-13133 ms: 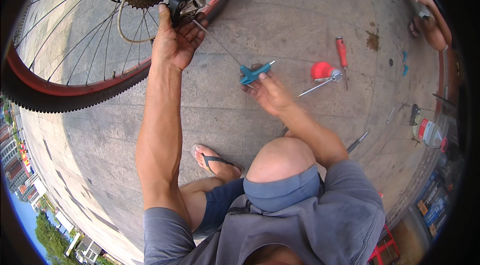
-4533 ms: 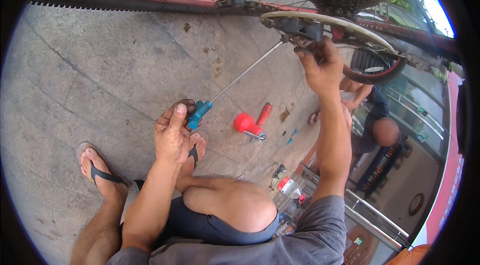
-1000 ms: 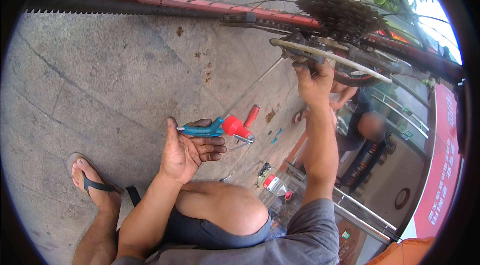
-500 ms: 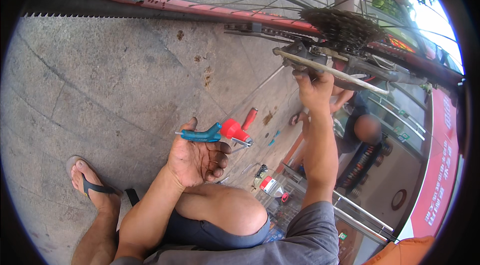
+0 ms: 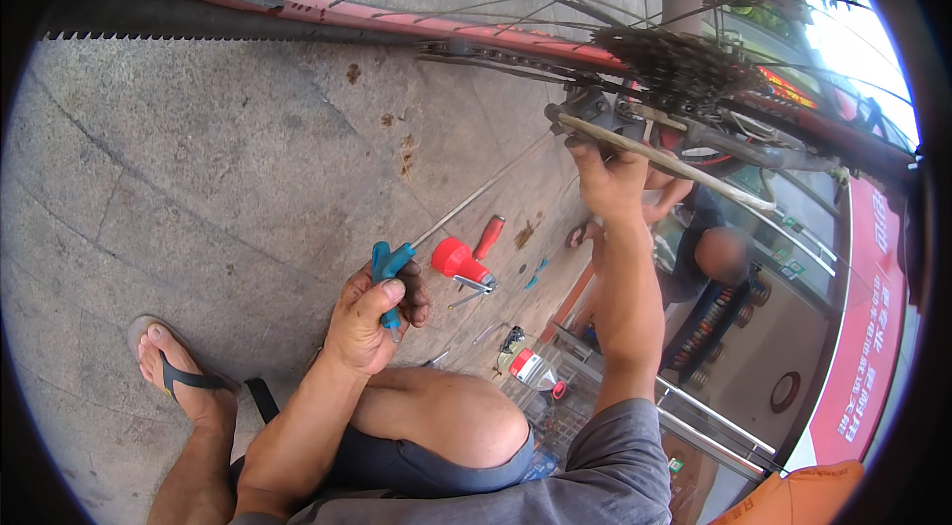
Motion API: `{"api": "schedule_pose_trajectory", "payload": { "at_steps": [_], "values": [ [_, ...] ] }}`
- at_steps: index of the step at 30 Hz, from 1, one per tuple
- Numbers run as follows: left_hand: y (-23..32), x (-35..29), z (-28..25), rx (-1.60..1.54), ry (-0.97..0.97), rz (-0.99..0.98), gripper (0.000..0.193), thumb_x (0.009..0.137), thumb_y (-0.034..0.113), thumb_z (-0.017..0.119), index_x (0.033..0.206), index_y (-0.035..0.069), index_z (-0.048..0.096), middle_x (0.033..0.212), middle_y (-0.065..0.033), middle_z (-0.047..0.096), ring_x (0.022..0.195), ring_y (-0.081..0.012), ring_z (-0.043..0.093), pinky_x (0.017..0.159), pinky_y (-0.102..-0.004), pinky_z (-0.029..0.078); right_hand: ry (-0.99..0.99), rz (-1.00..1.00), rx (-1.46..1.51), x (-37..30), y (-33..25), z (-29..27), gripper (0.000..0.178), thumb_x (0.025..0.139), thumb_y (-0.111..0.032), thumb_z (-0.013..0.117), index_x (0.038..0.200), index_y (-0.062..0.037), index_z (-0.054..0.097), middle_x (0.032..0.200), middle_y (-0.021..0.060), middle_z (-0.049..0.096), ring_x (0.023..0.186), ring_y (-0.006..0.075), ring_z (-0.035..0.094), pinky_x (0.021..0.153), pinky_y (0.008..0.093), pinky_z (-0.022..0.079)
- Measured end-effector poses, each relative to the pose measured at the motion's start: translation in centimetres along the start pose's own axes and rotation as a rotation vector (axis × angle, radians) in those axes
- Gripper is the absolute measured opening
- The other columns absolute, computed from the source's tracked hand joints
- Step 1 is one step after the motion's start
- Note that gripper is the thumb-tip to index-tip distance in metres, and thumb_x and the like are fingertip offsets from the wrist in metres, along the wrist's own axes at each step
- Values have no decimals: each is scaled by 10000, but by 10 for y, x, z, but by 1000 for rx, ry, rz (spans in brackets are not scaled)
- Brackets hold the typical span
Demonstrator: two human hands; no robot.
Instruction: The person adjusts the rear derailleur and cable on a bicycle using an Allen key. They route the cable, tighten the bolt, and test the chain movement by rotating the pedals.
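My left hand [image 5: 359,322] is closed round the blue handle of a T-handle hex key [image 5: 395,259], its thumb laid along the grip. The key's long thin shaft [image 5: 481,191] slants up and right, its tip reaching the rear derailleur [image 5: 593,109] of a bicycle. My right hand [image 5: 610,190] is raised to the derailleur from below, its fingertips closed on its lower part beside a pale curved bar [image 5: 664,153]; those fingertips are partly hidden. Just above is the rear cassette [image 5: 674,69], with the chain [image 5: 516,56] running off to the left.
A spoked wheel with a red rim [image 5: 397,24] spans the top. On the paving lie a red cone-shaped object [image 5: 454,255], a red-handled tool [image 5: 489,237] and a clear bottle with a red band [image 5: 534,368]. Another person [image 5: 694,218] crouches beyond my right arm, near metal railings [image 5: 719,416].
My left fingers have gone from loosely open, the handle across them, to a grip round it. The blue handle has turned. My right hand stays at the derailleur, shifted slightly left.
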State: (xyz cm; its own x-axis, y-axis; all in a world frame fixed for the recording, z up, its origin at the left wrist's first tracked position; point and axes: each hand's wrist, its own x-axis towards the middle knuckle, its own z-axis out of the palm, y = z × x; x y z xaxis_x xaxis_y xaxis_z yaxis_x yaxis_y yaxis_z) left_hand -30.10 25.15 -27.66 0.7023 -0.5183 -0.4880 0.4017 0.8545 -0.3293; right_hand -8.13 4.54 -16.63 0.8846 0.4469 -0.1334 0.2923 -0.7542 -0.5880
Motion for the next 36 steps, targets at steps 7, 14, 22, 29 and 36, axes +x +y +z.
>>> {"api": "schedule_pose_trajectory", "payload": {
  "at_steps": [7, 14, 22, 29, 36],
  "values": [
    [15, 4, 10, -74, 5, -34, 292, 804, 239, 643, 1006, 39, 580, 749, -58, 576, 670, -190, 537, 616, -321, 444, 32, 5, -30, 2, -3, 2, 183, 818, -151, 709, 931, -15, 660, 778, 37, 651, 690, 113, 585, 630, 255, 470],
    [37, 25, 12, -89, 166, -373, 578, 872, 600, 485, 880, 34, 602, 609, -39, 528, 553, -179, 474, 533, -288, 377, 33, 18, -9, 2, -14, 0, 231, 842, -233, 700, 895, -10, 664, 730, 35, 651, 638, 104, 569, 590, 246, 461],
    [40, 58, 12, 167, 163, -538, 642, 859, 641, 470, 893, 11, 589, 442, 24, 367, 356, -96, 284, 372, -229, 249, 13, 46, 44, 2, -17, -4, 232, 849, -238, 696, 881, -9, 667, 733, 24, 648, 643, 84, 553, 585, 234, 440],
    [22, 31, 36, 117, 418, -363, 499, 838, 542, 612, 689, 77, 511, 450, 11, 367, 356, -104, 303, 365, -238, 261, 34, 67, 55, 2, -18, 3, 166, 831, -152, 716, 881, 0, 673, 784, 24, 671, 693, 82, 578, 622, 228, 460],
    [20, 22, 27, 301, 394, -92, 471, 786, 548, 685, 732, 115, 509, 538, 7, 445, 417, -87, 406, 375, -239, 310, 83, 101, 127, 4, -18, 6, 251, 789, -104, 749, 985, 5, 637, 801, 24, 676, 711, 73, 588, 625, 208, 463]
  ]
}}
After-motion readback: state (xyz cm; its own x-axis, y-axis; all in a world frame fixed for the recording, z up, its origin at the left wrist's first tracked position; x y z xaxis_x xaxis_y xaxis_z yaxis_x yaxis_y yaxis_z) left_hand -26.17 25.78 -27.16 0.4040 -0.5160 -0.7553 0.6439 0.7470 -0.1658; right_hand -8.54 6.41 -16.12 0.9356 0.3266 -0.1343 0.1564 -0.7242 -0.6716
